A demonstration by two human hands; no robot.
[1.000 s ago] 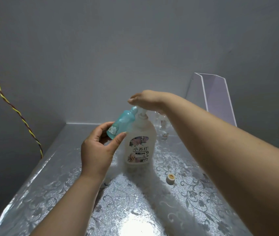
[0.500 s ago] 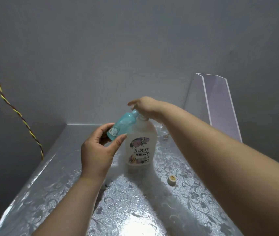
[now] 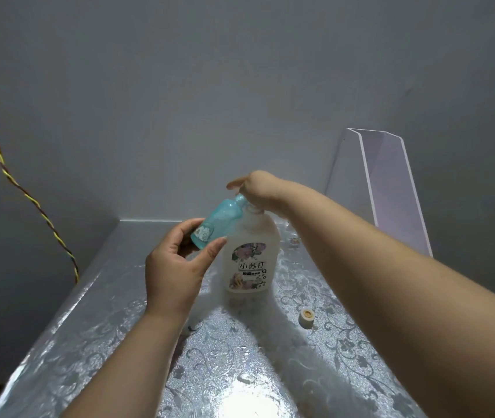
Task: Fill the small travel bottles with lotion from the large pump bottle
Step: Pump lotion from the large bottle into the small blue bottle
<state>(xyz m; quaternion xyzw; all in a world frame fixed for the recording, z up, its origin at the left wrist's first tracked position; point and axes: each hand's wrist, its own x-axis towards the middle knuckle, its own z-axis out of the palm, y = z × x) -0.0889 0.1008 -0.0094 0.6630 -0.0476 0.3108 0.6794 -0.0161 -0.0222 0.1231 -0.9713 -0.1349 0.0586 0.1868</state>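
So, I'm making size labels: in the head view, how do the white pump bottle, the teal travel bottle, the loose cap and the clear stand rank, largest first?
1. clear stand, largest though it stands farthest back
2. white pump bottle
3. teal travel bottle
4. loose cap

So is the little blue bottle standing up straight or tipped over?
Tipped. The left hand holds the small blue bottle slanted, its neck leaning up toward the pump bottle's top.

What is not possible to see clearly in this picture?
Head view:
Pump head of the large pump bottle: covered by the right hand.
Lotion level in the teal travel bottle, held by the left hand: tinted wall, unclear.
A small white object on the table: mostly behind the left forearm.
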